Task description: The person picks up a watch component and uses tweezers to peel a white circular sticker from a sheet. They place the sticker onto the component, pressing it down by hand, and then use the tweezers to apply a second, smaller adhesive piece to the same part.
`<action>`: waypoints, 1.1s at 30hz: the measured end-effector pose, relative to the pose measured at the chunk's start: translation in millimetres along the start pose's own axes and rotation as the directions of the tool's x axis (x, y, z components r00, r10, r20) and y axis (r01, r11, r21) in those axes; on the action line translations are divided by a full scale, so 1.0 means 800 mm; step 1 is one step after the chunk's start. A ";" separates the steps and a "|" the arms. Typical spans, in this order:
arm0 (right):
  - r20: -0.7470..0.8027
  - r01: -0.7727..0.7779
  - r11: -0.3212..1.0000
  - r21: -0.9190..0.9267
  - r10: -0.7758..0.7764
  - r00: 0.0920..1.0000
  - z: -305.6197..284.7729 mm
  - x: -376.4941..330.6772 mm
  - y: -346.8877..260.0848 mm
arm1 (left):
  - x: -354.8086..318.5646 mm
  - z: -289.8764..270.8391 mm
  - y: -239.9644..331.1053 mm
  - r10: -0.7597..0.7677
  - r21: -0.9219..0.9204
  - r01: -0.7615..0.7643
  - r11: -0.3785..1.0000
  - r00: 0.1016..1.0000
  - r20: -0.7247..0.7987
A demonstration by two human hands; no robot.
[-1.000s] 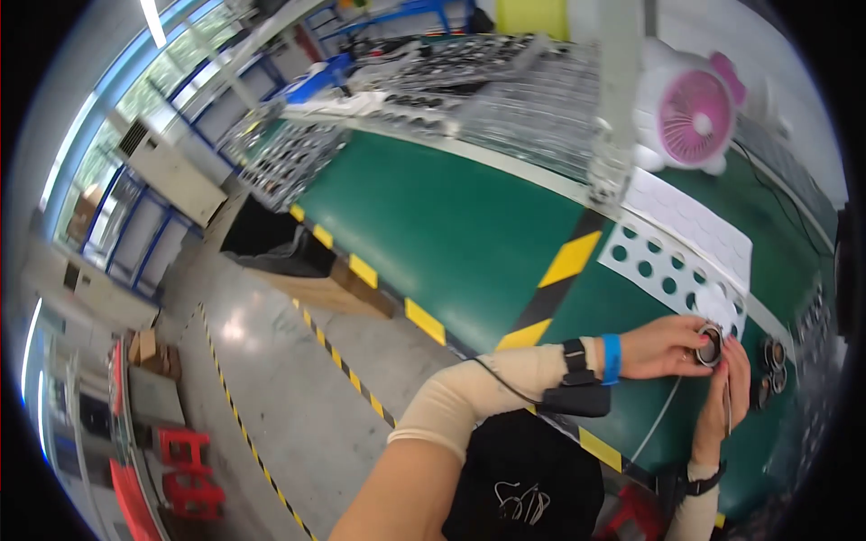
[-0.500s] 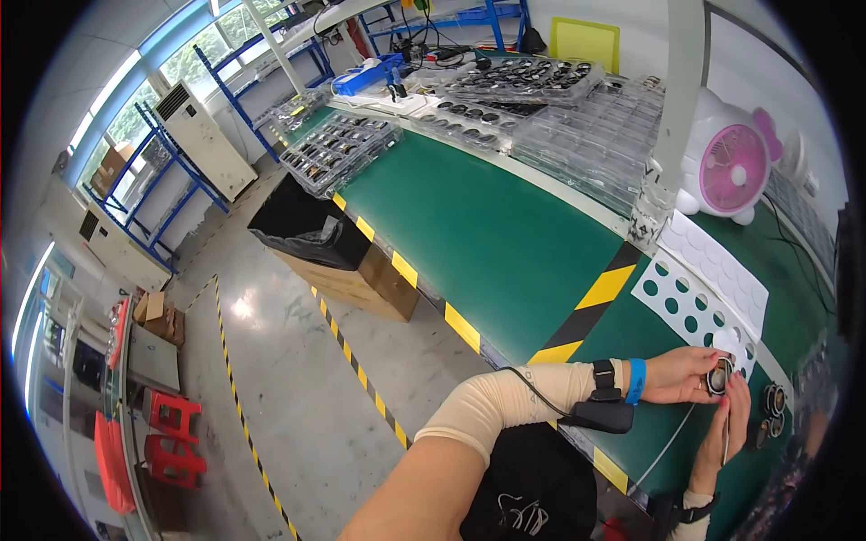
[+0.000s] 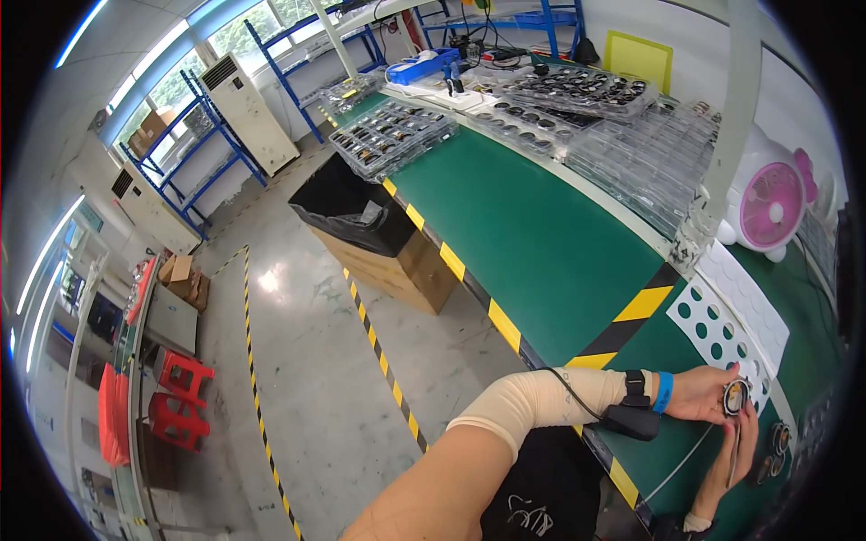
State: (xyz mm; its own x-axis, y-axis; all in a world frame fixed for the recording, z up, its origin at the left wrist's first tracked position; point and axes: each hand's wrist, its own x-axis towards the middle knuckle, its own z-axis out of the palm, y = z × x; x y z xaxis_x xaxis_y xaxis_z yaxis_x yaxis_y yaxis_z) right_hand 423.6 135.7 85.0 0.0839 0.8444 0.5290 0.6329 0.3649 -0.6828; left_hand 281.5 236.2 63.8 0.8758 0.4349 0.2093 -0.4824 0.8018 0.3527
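My left hand [image 3: 700,393] is closed around the edge of a small round part [image 3: 736,397] with a shiny metal rim and a darker face. From below, my right hand [image 3: 741,447] reaches up with its fingertips against the same part. A thin rod-like thing seems to lie along the right fingers, too small to name. Under and beyond the hands is a white sheet with round holes [image 3: 700,317]. Next to it lies a white sheet of round stickers [image 3: 750,302]. Several similar round parts [image 3: 778,440] rest right of my right hand.
A pink and white fan [image 3: 771,207] stands behind a white post [image 3: 722,171] on the green table [image 3: 532,243]. Clear plastic trays [image 3: 397,135] of round parts sit at the far end. A black-lined bin [image 3: 352,212] stands left of the table's striped edge.
My view has turned left, so everything sits farther right in the picture. The round part now shows more of its face. Both hands stay at it.
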 end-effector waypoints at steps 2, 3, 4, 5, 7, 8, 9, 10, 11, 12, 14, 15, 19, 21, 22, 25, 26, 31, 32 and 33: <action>0.043 -0.018 1.000 -0.016 0.018 0.999 -0.003 0.000 0.004 | -0.004 0.005 0.001 0.011 0.043 -0.009 0.999 1.000 -0.025; 0.043 -0.020 1.000 -0.016 0.021 0.999 -0.004 0.000 0.004 | -0.004 0.007 0.001 0.009 0.042 -0.007 0.999 1.000 -0.025; 0.020 0.001 0.999 -0.040 0.000 1.000 -0.006 -0.001 0.002 | -0.003 0.008 0.001 -0.028 0.044 0.030 0.999 0.999 -0.033; -0.006 0.016 0.997 -0.071 -0.017 1.000 -0.010 -0.004 0.000 | -0.001 0.010 -0.002 -0.073 0.043 0.075 0.996 0.997 -0.036; -0.069 0.028 0.986 -0.162 -0.039 0.997 -0.022 -0.012 0.004 | 0.012 0.012 -0.010 -0.120 -0.078 0.119 0.990 0.993 -0.008; -0.095 0.025 0.975 -0.220 -0.047 0.994 -0.024 -0.013 0.002 | 0.017 0.012 -0.015 -0.114 -0.203 0.114 0.973 0.993 0.012; -0.095 0.090 0.970 -0.224 -0.113 0.989 -0.019 -0.007 -0.006 | 0.017 0.003 -0.010 -0.087 -0.248 0.088 0.965 0.996 0.013; -0.140 0.074 0.984 -0.162 -0.098 0.985 -0.001 0.005 -0.027 | 0.006 -0.002 0.003 -0.069 -0.202 0.065 0.977 0.998 -0.009; -0.125 0.042 0.993 -0.110 -0.056 0.991 0.006 0.014 -0.032 | -0.002 0.014 0.015 -0.034 -0.184 0.011 0.983 0.992 -0.125; -0.099 0.114 0.989 -0.094 -0.124 0.987 0.011 0.022 -0.033 | -0.010 0.011 0.019 -0.013 -0.117 -0.012 0.993 0.978 -0.210; -0.079 0.137 0.990 0.016 -0.136 0.988 0.012 0.026 -0.024 | -0.018 0.014 0.026 -0.009 -0.024 0.004 1.000 0.983 -0.182; -0.091 0.146 0.989 -0.019 -0.147 0.985 0.006 0.025 -0.023 | -0.015 0.020 0.024 -0.041 -0.002 0.041 0.999 0.985 -0.165; -0.134 0.165 0.984 -0.069 -0.173 0.976 -0.009 0.019 -0.015 | 0.000 0.021 0.014 -0.094 0.062 0.105 0.992 0.982 -0.162; -0.144 0.172 0.983 -0.068 -0.180 0.973 -0.012 0.018 -0.015 | 0.002 0.024 0.013 -0.097 0.084 0.113 0.990 0.979 -0.177; -0.153 0.170 0.984 -0.050 -0.176 0.972 -0.013 0.016 -0.017 | 0.000 0.027 0.011 -0.096 0.081 0.112 0.990 0.979 -0.177; -0.176 0.164 0.986 -0.016 -0.164 0.971 -0.014 0.015 -0.019 | -0.002 0.031 0.011 -0.099 0.073 0.113 0.991 0.979 -0.178; -0.163 0.169 0.985 -0.028 -0.172 0.972 -0.015 0.017 -0.018 | -0.002 0.030 0.011 -0.094 0.084 0.110 0.990 0.981 -0.168; -0.143 0.187 0.982 -0.033 -0.190 0.971 -0.012 0.018 -0.014 | -0.003 0.032 0.011 -0.068 0.129 0.088 0.988 0.986 -0.152; -0.143 0.183 0.983 -0.026 -0.185 0.972 -0.013 0.018 -0.014 | -0.002 0.033 0.011 -0.063 0.134 0.084 0.988 0.986 -0.155; -0.147 0.181 0.983 -0.028 -0.183 0.972 -0.012 0.018 -0.014 | -0.002 0.034 0.010 -0.067 0.134 0.088 0.987 0.986 -0.153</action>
State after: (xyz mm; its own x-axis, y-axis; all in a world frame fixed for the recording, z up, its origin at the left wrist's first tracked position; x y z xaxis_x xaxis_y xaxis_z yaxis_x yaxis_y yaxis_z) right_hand 425.5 139.7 105.0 0.0787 0.6961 0.7136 0.6590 0.5008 -0.5612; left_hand 275.7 230.9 91.1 0.8980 0.4379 0.0429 -0.4011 0.7746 0.4889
